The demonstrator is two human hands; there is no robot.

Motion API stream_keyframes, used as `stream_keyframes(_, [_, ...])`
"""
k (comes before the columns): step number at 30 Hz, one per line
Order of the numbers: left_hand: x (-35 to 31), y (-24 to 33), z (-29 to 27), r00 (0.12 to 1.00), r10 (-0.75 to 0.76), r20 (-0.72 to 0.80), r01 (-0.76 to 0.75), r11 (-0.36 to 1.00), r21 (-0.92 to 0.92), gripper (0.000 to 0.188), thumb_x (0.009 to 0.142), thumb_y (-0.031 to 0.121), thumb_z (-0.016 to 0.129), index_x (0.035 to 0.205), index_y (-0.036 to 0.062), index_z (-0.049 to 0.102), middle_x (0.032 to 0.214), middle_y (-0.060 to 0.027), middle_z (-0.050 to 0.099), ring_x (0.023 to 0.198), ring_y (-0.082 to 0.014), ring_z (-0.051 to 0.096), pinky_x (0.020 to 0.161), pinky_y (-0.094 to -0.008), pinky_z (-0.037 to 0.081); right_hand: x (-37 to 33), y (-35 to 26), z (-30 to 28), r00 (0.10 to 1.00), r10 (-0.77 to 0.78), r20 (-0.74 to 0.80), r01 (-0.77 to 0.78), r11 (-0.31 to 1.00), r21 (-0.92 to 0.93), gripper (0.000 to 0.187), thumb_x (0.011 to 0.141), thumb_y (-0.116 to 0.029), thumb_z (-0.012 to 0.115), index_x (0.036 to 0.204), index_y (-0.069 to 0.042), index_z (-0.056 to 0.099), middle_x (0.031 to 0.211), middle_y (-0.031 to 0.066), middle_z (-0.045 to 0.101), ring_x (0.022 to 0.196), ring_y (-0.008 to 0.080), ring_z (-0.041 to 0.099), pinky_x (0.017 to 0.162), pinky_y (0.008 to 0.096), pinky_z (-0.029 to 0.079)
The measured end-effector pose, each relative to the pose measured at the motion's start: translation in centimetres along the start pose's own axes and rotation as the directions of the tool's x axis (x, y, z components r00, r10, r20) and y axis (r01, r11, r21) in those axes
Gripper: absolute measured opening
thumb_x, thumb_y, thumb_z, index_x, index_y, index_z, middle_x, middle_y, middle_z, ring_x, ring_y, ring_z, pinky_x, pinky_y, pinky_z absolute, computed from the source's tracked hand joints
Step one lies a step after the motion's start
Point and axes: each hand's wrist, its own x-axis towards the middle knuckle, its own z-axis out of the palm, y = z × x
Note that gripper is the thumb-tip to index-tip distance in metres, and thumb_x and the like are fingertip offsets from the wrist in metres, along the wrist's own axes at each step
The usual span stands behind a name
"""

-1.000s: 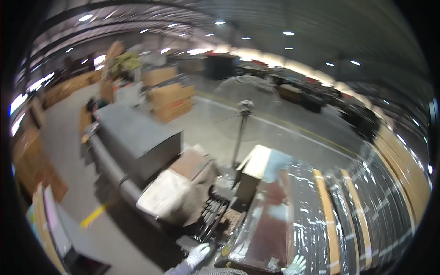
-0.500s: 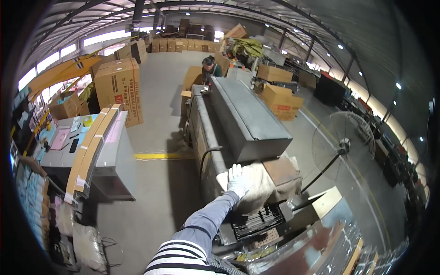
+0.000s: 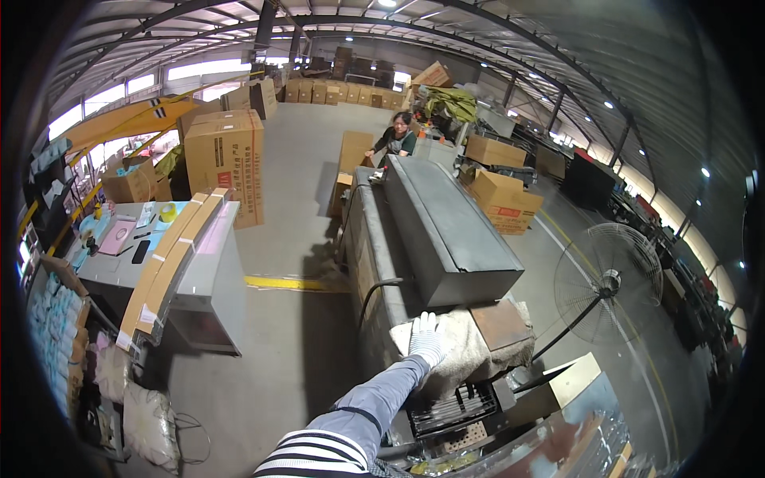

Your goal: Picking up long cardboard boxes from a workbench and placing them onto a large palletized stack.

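At the near right, a glossy board (image 3: 550, 448) looks already covered in clear film, so that wrapping seems done. Left of it, black slats (image 3: 450, 412) sit at the near end of a long machine (image 3: 368, 275). Just beyond them, the left hand (image 3: 428, 341), gloved, lies flat on a pale cloth (image 3: 460, 356), fingers straight and gripping nothing; the right is out of view. The cloth drapes over the machine's near end, a brown plate (image 3: 500, 325) on its right part. Nothing is lifted, and what remains to be done cannot be told. Farther along stands the machine's grey hood (image 3: 454, 231), closed on top, its inside hidden. A fan (image 3: 610, 283) stands to the right. At the far end, a co-worker (image 3: 394, 142) is beside upright cardboard (image 3: 353, 153).
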Motion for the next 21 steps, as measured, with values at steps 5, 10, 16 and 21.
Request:
stream_keyframes(5, [-0.3,-1.1,1.4,0.998,0.008,-0.055,-0.009,1.000,-0.018,0.076,0.089,0.054,0.052,0.144,0.0033,0.043,0.151,-0.0278,0.034,0.142,-0.0438,0.026,0.117,-0.0541,0.016,1.1,-1.7,-1.9,0.998,-0.047,0.042,0.045,0.998,0.038,0.120,0.066,-0.097,0.029,0.153,-0.015,0.033,0.158,0.0115,0.031,0.143,0.0424,0.025,0.108,0.0677,0.025])
stream_keyframes(10, [0.0,-1.0,0.7,1.000,0.009,-0.026,-0.009,1.000,-0.025,0.075,0.089,0.054,0.052,0.143,0.0031,0.044,0.150,-0.0276,0.034,0.142,-0.0436,0.026,0.117,-0.0541,0.016,1.6,-2.4,-2.6,0.996,-0.056,0.068,0.052,0.997,0.057,0.119,0.066,-0.097,0.030,0.153,-0.015,0.032,0.158,0.0119,0.030,0.143,0.0426,0.024,0.108,0.0679,0.025])
stream_keyframes(16, [0.2,-0.8,0.4,1.000,0.000,-0.017,0.000,1.000,-0.001,0.073,0.089,0.054,0.053,0.141,0.0032,0.047,0.148,-0.0268,0.037,0.141,-0.0428,0.028,0.117,-0.0533,0.017,2.2,-2.7,-2.9,0.996,-0.055,0.075,0.050,0.996,0.071,0.118,0.067,-0.096,0.033,0.153,-0.015,0.031,0.158,0.0124,0.030,0.143,0.0428,0.024,0.108,0.0682,0.025])
stream_keyframes(21, [0.1,0.0,-1.0,1.000,0.011,0.023,-0.012,1.000,0.011,0.070,0.088,0.053,0.054,0.137,0.0037,0.051,0.143,-0.0257,0.043,0.137,-0.0418,0.033,0.115,-0.0527,0.020,1.5,-1.4,-1.7,0.998,-0.016,0.055,0.012,0.998,0.062,0.118,0.067,-0.095,0.034,0.154,-0.015,0.031,0.159,0.0128,0.029,0.143,0.0429,0.023,0.107,0.0685,0.025])
